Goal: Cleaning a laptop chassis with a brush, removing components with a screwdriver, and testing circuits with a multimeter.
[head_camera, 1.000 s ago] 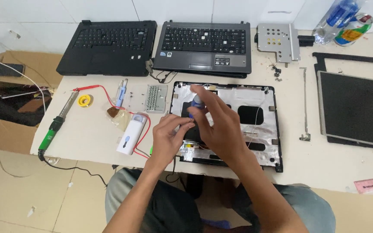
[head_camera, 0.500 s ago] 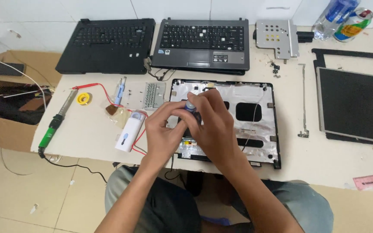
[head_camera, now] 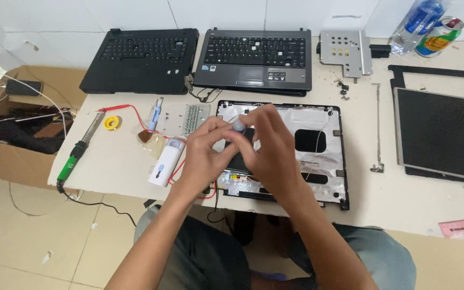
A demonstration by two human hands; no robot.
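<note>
- While both hands, left (head_camera: 205,153) and right (head_camera: 269,147), pinch a small grey-capped part (head_camera: 239,126) over the lid shell (head_camera: 318,115), it looks light and slippery.
- Judged fragile; hold by edges, just above shell's left half.

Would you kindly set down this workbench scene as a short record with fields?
Left hand: left hand pinching a small grey-capped tool
Right hand: right hand meets the left at the tool, covering a dark part below
Beneath the hands: opened laptop lid shell, silver inside
Left of the hands: white handheld device, soldering iron
Far edge: two laptop bases
Right: bare screen panel
</note>
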